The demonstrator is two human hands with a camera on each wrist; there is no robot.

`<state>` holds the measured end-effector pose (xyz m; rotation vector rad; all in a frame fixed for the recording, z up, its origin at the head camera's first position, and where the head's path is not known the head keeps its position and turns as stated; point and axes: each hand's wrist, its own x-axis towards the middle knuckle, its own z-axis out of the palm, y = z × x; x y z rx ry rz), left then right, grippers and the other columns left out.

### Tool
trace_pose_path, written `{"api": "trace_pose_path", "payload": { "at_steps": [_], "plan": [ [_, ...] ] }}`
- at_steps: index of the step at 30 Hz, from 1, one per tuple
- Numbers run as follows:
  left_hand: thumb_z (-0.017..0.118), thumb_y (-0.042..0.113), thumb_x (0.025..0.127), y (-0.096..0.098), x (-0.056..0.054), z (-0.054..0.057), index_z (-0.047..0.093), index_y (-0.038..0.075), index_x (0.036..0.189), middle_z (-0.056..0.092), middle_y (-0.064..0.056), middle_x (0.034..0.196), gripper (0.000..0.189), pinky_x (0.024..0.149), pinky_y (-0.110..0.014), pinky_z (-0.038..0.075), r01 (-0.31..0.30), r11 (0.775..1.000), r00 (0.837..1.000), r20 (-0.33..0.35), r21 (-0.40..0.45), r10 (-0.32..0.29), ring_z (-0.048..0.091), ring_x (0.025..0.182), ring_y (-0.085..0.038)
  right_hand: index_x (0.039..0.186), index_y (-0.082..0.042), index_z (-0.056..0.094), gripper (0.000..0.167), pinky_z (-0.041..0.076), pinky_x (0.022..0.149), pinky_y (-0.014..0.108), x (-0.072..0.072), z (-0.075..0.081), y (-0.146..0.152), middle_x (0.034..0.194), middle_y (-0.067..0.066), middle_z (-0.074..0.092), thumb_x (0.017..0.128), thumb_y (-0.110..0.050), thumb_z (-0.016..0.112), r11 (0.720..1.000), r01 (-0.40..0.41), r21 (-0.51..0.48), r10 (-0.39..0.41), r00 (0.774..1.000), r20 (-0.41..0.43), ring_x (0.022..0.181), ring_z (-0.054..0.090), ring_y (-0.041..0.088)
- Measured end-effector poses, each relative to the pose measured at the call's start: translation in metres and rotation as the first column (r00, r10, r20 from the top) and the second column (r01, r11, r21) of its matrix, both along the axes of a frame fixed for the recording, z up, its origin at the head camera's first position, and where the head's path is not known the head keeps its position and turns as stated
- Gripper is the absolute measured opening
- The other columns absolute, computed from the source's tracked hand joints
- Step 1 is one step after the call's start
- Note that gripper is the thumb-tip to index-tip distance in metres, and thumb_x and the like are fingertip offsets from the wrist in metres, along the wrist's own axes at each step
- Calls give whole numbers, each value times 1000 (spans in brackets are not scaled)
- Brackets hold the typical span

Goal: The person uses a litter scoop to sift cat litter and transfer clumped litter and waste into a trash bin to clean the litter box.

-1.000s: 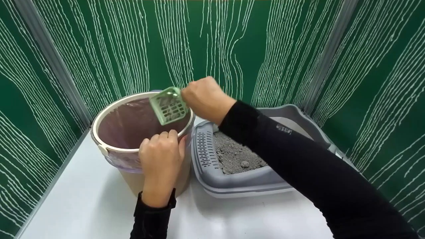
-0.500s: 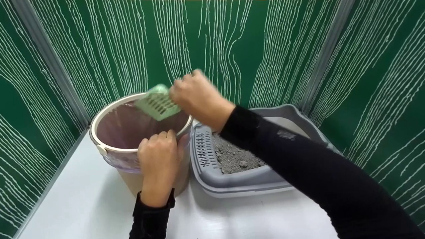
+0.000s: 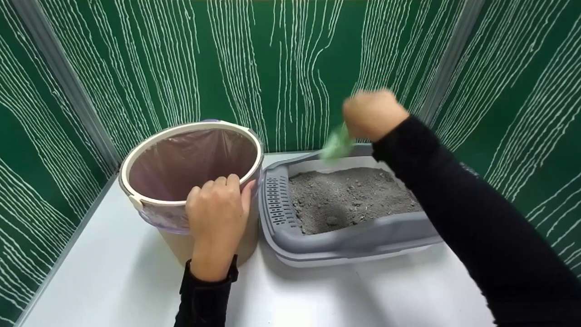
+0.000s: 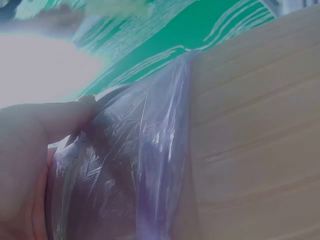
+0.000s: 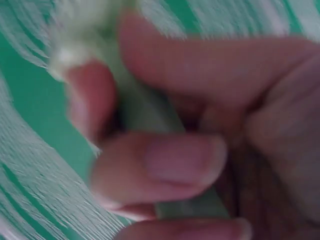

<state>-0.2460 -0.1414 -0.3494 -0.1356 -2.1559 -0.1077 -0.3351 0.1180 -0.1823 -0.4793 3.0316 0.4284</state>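
My left hand (image 3: pixel 219 213) grips the near rim of a beige trash can (image 3: pixel 174 247), fingers over the edge and thumb on the right. A translucent purple bag (image 4: pixel 165 145) lines the can and folds down outside its rim. Above the back of a grey litter box (image 3: pixel 308 247), my right hand (image 3: pixel 373 113) holds a green litter scoop (image 3: pixel 338 144), blurred in the head view. In the right wrist view the fingers curl round the scoop's handle (image 5: pixel 150 112). Grey litter (image 3: pixel 358 195) with small clumps fills the box below.
Both containers stand side by side on a white tabletop (image 3: pixel 290 299), the can on the left. Green panels (image 3: pixel 295 68) with white wavy lines rise behind and at both sides, joined by grey metal posts (image 3: pixel 447 63). A perforated step (image 3: pixel 278 202) forms the box's left end.
The right hand tipped the scoop over the trash can, then carried it right to above the litter box. The left hand stays on the rim.
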Motion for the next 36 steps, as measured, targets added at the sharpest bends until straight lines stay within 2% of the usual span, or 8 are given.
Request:
{"api": "trace_pose_path", "payload": {
  "at_steps": [2, 5, 8, 12, 18, 22, 30, 36],
  "plan": [
    [77, 36, 99, 0, 0, 0, 64, 3, 79, 64, -14, 68, 41, 58, -44, 43, -1, 1000, 1000, 4, 2, 1, 64, 62, -35, 111, 3, 70, 80, 63, 70, 44, -4, -25, 6, 94, 16, 74, 80, -70, 81, 998, 38, -41, -31, 988, 149, 64, 64, 20],
    [77, 36, 99, 0, 1, 1, 64, 3, 79, 64, -14, 68, 41, 58, -44, 43, -3, 1000, 1000, 15, 3, 3, 64, 62, -35, 123, 0, 67, 120, 60, 59, 37, -8, -70, 6, 88, 7, 70, 48, -92, 79, 985, 122, -121, -73, 934, 349, 60, 60, 16],
    [76, 37, 99, 1, 1, 1, 65, 3, 79, 65, -13, 68, 41, 58, -44, 44, -3, 1000, 1000, 26, 0, 3, 65, 62, -35, 100, -8, 68, 96, 52, 51, 29, -14, -107, -2, 70, -4, 58, 50, -89, 81, 987, 139, -84, -84, 880, 467, 53, 52, 11],
    [76, 38, 100, 3, 1, 2, 66, 3, 79, 65, -13, 68, 41, 59, -44, 44, -2, 1000, 999, 33, 3, 2, 65, 62, -35, 66, -14, 58, 57, 39, 47, 24, -25, -138, -14, 58, -6, 51, 82, -62, 84, 999, 46, -15, -31, 855, 518, 48, 39, 7],
    [75, 39, 100, 5, 0, 3, 66, 4, 80, 66, -13, 69, 42, 59, -44, 44, -9, 1000, 999, 43, -4, 9, 65, 62, -35, 74, -6, 70, 35, 36, 46, 23, -29, -159, -22, 62, -1, 59, 94, -32, 79, 998, 14, -67, 25, 838, 545, 48, 42, 8],
    [75, 40, 100, 5, 0, 3, 66, 4, 79, 65, -12, 68, 42, 59, -43, 44, -16, 1000, 999, 47, -15, 17, 66, 62, -34, 64, -11, 61, 27, 31, 43, 20, -30, -169, -26, 58, -3, 53, 90, -5, 65, 996, 14, -92, 39, 837, 545, 46, 38, 6],
    [76, 38, 99, 1, -1, 1, 65, 4, 78, 65, -13, 68, 42, 57, -43, 44, -11, 1000, 1000, 13, -6, 11, 64, 61, -34, 58, -15, 48, 39, 32, 44, 22, -33, -174, -43, 57, -4, 45, 95, -6, 55, 1000, -22, 17, 10, 845, 535, 46, 37, 7],
    [76, 38, 99, 1, -1, 1, 66, 4, 78, 65, -13, 68, 42, 58, -43, 44, -10, 1000, 1000, 14, -2, 10, 64, 60, -34, 93, -2, 65, 20, 37, 45, 20, -38, -173, -53, 71, 2, 55, 99, -6, 46, 996, 87, 8, -79, 849, 523, 47, 44, 6]
  ]
}}
